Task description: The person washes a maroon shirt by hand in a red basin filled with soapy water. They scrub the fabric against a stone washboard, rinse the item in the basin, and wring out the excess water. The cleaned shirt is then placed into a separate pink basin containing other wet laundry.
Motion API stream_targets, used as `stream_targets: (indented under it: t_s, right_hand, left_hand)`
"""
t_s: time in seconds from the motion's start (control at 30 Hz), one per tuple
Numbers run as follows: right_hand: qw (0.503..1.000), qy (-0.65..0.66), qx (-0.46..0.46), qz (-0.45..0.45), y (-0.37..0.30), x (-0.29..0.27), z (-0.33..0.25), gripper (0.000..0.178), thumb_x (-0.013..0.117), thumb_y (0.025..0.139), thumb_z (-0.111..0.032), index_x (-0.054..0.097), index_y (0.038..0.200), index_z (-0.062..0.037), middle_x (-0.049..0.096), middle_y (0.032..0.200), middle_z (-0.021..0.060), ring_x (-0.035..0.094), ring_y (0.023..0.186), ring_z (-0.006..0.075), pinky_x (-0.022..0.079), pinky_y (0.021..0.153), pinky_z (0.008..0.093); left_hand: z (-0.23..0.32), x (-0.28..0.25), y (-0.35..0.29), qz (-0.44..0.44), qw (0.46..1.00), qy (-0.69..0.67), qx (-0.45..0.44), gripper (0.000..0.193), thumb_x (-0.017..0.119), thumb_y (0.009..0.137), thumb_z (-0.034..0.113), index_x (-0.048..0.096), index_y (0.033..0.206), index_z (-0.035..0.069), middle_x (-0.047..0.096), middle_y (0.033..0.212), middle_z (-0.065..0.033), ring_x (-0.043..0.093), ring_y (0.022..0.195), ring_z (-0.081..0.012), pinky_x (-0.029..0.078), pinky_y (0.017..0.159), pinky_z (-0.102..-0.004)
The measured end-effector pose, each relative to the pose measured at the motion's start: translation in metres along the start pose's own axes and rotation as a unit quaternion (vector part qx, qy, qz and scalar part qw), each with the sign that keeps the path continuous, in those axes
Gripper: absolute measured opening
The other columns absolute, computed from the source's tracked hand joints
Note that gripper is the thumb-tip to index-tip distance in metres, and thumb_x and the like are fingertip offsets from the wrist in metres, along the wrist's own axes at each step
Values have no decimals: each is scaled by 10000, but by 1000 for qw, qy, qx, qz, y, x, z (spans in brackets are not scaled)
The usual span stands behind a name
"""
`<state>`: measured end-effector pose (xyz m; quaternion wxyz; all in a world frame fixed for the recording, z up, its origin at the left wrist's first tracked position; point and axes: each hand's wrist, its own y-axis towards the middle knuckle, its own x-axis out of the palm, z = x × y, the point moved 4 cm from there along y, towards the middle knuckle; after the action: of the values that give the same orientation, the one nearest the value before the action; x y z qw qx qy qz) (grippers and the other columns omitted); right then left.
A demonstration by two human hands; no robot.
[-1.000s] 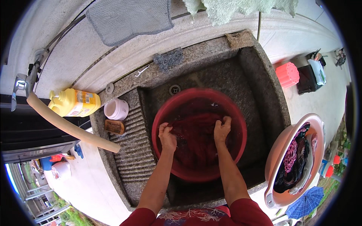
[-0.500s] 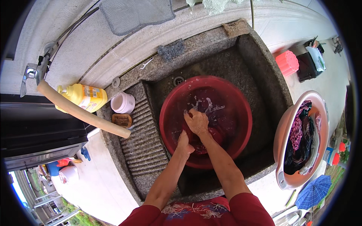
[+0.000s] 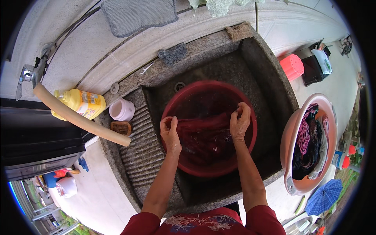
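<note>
A wet dark red cloth [image 3: 205, 135] is stretched between my two hands inside a round red basin [image 3: 209, 171] of water. My left hand [image 3: 170, 135] is closed on its left end, by the basin's left rim. On the other side my right hand [image 3: 240, 122] pinches the cloth's upper right edge, just inside the right rim. The lower part of the cloth lies in the water, so its full shape is hidden. The basin sits in a grey stone sink [image 3: 270, 76].
Left of the basin is a ribbed washboard slope [image 3: 143, 156] with a pink jar [image 3: 122, 109] and a brown soap bar [image 3: 120, 127]. A beige hose [image 3: 80, 113] hangs over it, near a yellow pump bottle [image 3: 88, 103]. A pink tub [image 3: 288, 166] of clothes stands right.
My hands were close together in splashing water. They have moved apart to the basin's two sides, and the red cloth now shows spread between them.
</note>
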<state>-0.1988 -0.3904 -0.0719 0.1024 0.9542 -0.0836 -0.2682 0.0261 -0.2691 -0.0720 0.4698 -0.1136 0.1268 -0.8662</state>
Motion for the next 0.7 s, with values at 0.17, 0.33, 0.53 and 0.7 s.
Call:
stream_targets:
  t_s: [0.17, 0.33, 0.53, 0.7]
  right_hand:
    - [974, -134, -142, -119, -11, 67, 2, 425, 654, 722, -51, 560, 1130, -123, 490, 1085, 104, 486, 1000, 293, 464, 770, 440]
    - [876, -312, -42, -365, -6, 116, 26, 542, 716, 714, -219, 520, 1214, -291, 458, 1232, 123, 440, 1159, 352, 434, 944, 509]
    - [861, -231, 166, -422, 17, 91, 82, 511, 633, 807, -230, 447, 1273, -136, 446, 1304, 218, 492, 1162, 401, 430, 968, 475]
    - [847, -235, 261, -400, -17, 41, 70, 452, 576, 836, -210, 438, 1244, -71, 513, 1212, 288, 509, 1146, 416, 453, 917, 511]
  left_hand:
    - [-69, 9, -1, -29, 948, 315, 41, 566, 715, 810, 298, 416, 1219, 44, 592, 1005, -58, 552, 917, -217, 412, 893, -332]
    - [-137, -28, 5, -104, 859, 500, -3, 540, 713, 783, 260, 451, 1195, 30, 640, 974, -101, 588, 823, -191, 461, 811, -325]
    - [-73, -21, -22, -132, 987, 16, -86, 210, 666, 858, 148, 596, 1012, 23, 637, 898, -3, 561, 811, -71, 451, 752, -228]
    - [7, -40, -47, -111, 992, -19, -54, 170, 631, 877, 51, 617, 1040, 6, 633, 913, -7, 571, 835, -52, 458, 779, -190]
